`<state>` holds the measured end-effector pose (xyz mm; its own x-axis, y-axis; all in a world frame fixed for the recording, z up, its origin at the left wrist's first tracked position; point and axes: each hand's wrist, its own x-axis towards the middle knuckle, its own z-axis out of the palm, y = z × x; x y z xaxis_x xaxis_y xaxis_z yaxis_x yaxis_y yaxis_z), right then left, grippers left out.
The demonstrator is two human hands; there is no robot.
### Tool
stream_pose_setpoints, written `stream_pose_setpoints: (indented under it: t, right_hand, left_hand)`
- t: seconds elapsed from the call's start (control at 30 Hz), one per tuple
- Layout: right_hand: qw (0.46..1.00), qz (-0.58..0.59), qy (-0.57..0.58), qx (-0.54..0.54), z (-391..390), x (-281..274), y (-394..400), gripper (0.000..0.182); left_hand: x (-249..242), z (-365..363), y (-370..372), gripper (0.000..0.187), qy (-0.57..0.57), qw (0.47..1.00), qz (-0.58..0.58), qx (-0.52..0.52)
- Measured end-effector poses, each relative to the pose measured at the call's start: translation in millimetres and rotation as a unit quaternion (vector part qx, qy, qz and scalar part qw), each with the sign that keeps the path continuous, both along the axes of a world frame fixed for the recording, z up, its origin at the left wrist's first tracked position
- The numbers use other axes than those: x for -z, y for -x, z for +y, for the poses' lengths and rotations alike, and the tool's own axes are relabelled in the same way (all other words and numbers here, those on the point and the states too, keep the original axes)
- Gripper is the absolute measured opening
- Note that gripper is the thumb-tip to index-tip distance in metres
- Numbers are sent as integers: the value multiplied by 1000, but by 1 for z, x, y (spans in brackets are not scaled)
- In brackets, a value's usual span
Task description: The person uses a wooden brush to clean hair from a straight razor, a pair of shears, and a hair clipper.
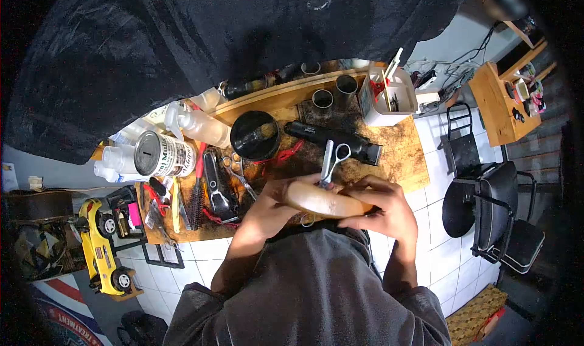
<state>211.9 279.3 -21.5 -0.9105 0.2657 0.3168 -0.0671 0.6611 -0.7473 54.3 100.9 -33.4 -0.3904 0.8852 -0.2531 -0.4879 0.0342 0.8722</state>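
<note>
Between both hands, close to my body at the table's front edge, is a pale tan, glossy, rounded object point(328, 201) that looks like a roll seen edge-on. My left hand point(275, 207) grips its left end with bent fingers. My right hand point(387, 207) closes on its right end, thumb below and fingers above. Just beyond it lie thinning scissors point(331, 163) with silver finger rings, partly hidden behind the object. A black hair clipper point(331, 140) rests farther back. Left of my left hand are another pair of scissors point(239, 171) and a black-and-silver trimmer point(218, 191).
The wooden table point(413, 157) is strewn with hair clippings. On it stand a black bowl point(246, 145), a tin can point(161, 154), spray bottles point(198, 127), dark cups point(346, 86) and a white container point(389, 100). A yellow toy truck point(100, 249) is at left, black chairs point(496, 206) at right.
</note>
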Motion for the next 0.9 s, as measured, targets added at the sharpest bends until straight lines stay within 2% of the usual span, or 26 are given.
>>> stream_pose_setpoints:
  t: [0.07, 0.1, 0.13, 0.2, 0.23, 0.33, 0.37, 0.47, 0.5, 0.53, 0.6, 0.63, 0.73, 0.83, 0.87, 0.9]
  right_hand:
    - [996, -54, 35, 59, 4, 0, 2, 47]
    - [993, -79, 10, 89, 9, -2, 1, 45]
    - [992, -46, -13, 117, 11, 3, 3, 44]
    - [967, -49, 4, 249, 8, -4, 10, 42]
    - [958, -42, 9, 285, 8, -6, 12, 42]
    - [958, 18, 39, 283, 6, -15, 13, 42]
    - [972, 40, 33, 229, 8, -10, 10, 43]
    - [998, 8, 3, 69, 8, -9, 5, 45]
    - [998, -13, 32, 54, 2, -11, 8, 44]
    - [998, -15, 33, 55, 3, -8, 8, 44]
    - [992, -24, -44, 112, 7, 0, 12, 43]
    - [990, -17, -31, 139, 11, -3, 15, 42]
    - [971, -6, -7, 240, 10, -14, 23, 44]
    - [974, 50, -13, 222, 11, -11, 24, 47]
    - [974, 49, -14, 222, 9, -12, 23, 47]
    - [978, 13, -10, 206, 3, -14, 20, 47]
  left_hand:
    - [7, -8, 6, 33, 76, 987, 108, 89]
    - [-1, -3, 1, 33, 74, 994, 57, 58]
    - [-7, -1, -1, 33, 74, 994, 57, 57]
    - [-15, 2, -2, 35, 73, 997, -32, 17]
    - [-15, 4, -3, 35, 71, 997, -33, 18]
    - [-11, 4, -4, 37, 63, 995, -76, -7]
    - [-7, 4, -3, 37, 45, 995, -91, -10]
    - [10, 0, 1, 37, 6, 993, -116, -1]
    - [12, -1, 2, 38, -14, 992, -126, 11]
    - [13, -2, 2, 38, -12, 992, -127, 12]
    - [5, -2, 3, 37, 14, 997, -74, 26]
    - [-5, 1, 4, 36, 74, 994, -80, 29]
    - [-13, 2, 4, 37, 56, 993, -92, 47]
    - [-12, 5, 8, 43, 29, 995, -66, 63]
    - [-10, 7, 7, 43, 28, 995, -67, 62]
    - [-8, 9, 5, 41, -26, 996, -81, 28]
